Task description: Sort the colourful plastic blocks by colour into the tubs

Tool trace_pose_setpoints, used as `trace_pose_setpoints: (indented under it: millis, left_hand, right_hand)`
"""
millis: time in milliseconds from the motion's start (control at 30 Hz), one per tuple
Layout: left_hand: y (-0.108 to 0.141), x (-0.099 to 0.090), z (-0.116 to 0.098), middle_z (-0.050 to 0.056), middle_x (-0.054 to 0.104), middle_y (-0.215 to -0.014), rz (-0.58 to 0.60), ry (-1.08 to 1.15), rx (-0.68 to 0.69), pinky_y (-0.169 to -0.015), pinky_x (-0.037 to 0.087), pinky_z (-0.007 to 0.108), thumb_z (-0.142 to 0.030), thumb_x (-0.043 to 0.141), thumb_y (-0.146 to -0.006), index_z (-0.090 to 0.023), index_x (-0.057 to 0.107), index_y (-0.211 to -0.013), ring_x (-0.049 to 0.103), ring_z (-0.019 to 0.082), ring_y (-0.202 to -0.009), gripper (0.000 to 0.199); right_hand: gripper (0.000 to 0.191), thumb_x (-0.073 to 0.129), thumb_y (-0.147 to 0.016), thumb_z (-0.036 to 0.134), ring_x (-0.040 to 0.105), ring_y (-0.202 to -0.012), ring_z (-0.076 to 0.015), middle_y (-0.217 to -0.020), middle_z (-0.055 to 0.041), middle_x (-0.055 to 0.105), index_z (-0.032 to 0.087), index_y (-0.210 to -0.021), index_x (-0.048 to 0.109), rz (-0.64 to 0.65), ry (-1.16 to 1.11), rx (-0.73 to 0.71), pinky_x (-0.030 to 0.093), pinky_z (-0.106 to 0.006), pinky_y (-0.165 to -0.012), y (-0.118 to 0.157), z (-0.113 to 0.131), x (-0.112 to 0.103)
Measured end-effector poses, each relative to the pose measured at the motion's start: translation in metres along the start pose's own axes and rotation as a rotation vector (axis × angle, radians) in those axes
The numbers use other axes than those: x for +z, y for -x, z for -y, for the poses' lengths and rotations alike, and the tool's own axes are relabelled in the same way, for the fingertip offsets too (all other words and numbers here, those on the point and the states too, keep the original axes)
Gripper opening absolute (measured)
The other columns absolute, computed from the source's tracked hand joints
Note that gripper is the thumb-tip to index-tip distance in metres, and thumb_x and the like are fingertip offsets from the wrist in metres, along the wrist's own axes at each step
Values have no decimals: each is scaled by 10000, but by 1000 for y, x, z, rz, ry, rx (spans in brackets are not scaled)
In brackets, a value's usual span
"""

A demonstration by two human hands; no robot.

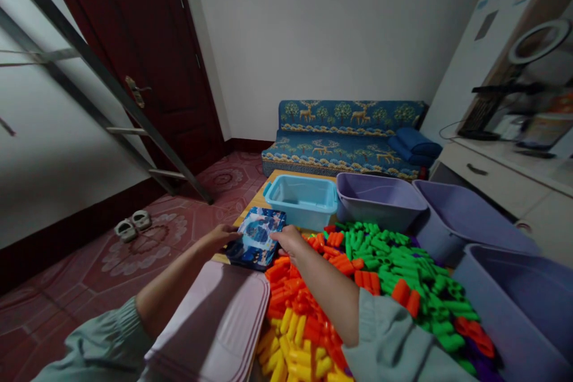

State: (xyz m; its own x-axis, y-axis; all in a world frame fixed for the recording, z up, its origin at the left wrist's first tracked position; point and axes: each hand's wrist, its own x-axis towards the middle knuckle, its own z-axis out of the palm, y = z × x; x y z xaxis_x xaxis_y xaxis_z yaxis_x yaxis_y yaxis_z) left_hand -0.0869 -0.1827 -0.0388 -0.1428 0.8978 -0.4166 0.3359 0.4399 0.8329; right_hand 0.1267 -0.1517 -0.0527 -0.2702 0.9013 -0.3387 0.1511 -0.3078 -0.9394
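Observation:
A flat, dark blue box with a printed picture (258,234) is held between my two hands at the table's left side, by the light blue bin. My left hand (224,237) grips its left edge, thumb on top. On the opposite edge is my right hand (290,240), its thumb over the top and the other fingers partly hidden. Under my right forearm spreads a heap of plastic pieces: orange (290,289), yellow (298,349) and green (403,268). Pale pink lids (215,316) lie stacked just in front of the box.
A light blue bin (308,215) and purple bins (380,208) line the table's back and right side. Beyond stands a blue patterned sofa (331,149). A ladder (111,89) leans at left, with shoes (133,225) on the floor. A white cabinet (501,173) is at right.

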Motion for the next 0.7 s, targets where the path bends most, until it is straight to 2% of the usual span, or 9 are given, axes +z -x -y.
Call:
trace_pose_setpoints:
  millis: [200,367,533,700]
  left_hand:
    - [-6,-2,-6,34,690,-702,-116,-10,17,-549,448,231,-496,820,-458,-151,707,-856,643,207,-747,539]
    - [-10,0,-6,36,690,-729,-125,3,-10,-530,439,229,-584,813,-448,-163,689,-871,646,197,-707,609]
    - [-17,3,1,65,708,-792,-47,42,-84,-549,465,250,-648,804,-436,-150,662,-907,666,230,-766,700]
    - [-16,10,0,90,724,-755,83,152,-103,-634,530,311,-669,780,-504,-128,648,-933,696,262,-776,703]
  right_hand:
    - [161,712,-642,219,652,-773,-175,-802,-29,705,172,-761,614,-17,-32,42,468,-238,-582,3,4,-1]
    - [161,703,-662,237,653,-818,-166,-837,-22,716,181,-796,632,16,-55,53,478,-251,-645,9,6,-4]
    - [213,696,-673,240,648,-842,-192,-868,-41,723,182,-869,634,32,-27,78,472,-290,-649,8,5,-4]
    - [270,758,-621,259,660,-791,-208,-806,-36,723,189,-857,647,53,-14,52,481,-299,-637,5,5,0]
